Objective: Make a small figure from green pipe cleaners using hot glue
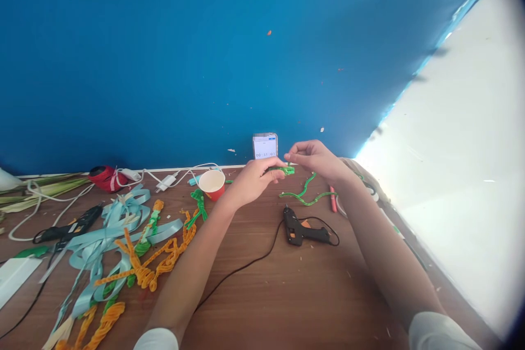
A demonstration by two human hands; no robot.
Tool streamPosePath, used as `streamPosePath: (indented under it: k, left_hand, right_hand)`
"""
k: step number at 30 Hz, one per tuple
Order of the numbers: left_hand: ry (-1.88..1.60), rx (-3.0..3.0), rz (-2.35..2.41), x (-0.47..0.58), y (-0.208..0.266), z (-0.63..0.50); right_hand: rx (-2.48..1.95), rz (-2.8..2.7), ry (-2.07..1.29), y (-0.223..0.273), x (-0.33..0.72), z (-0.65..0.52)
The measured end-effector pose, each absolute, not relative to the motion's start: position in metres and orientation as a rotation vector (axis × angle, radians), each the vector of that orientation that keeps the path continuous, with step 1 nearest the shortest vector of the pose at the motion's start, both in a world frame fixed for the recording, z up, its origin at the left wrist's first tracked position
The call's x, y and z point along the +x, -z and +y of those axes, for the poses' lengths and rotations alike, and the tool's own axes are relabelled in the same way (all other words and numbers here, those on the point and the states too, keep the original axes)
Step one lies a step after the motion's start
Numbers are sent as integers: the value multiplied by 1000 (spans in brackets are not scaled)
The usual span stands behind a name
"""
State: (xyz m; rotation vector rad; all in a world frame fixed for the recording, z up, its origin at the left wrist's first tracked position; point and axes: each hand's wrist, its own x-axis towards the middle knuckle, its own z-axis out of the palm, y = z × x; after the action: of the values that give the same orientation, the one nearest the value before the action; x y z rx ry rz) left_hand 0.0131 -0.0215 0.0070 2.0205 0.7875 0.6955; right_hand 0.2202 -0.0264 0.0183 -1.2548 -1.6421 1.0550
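My left hand [256,179] is closed on a small folded bundle of fuzzy green pipe cleaner [289,170], which pokes out past its fingertips. My right hand [315,159] is just to the right and a little higher, its thumb and finger pinched at a thin green end rising from that bundle. Below the hands, loose green pipe cleaners [305,198] lie bent on the brown table [262,290]. Nearer to me a black glue gun [301,229] rests on its side, nozzle pointing away.
Behind my hands a phone [265,146] showing a timer leans on the blue wall [184,54]. Left stand a paper cup [213,186], blue ribbon [123,213], orange pipe cleaners [143,273], a red roll [107,178] and another black tool [76,228]. A red pen-like stick [333,199] lies right.
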Motion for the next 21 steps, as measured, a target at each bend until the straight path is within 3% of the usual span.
streamPosePath:
  k: [4, 15, 21]
  left_hand:
    - [-604, 2188, 783, 18, 0, -24]
    - [-895, 2293, 923, 26, 6, -19]
    - [-1073, 2274, 1166, 28, 4, -22]
  right_hand:
    - [-1243, -1723, -995, -21, 212, -31]
    - [-1213, -1933, -693, -30, 190, -53]
    - [-1196, -1886, -703, -29, 184, -58]
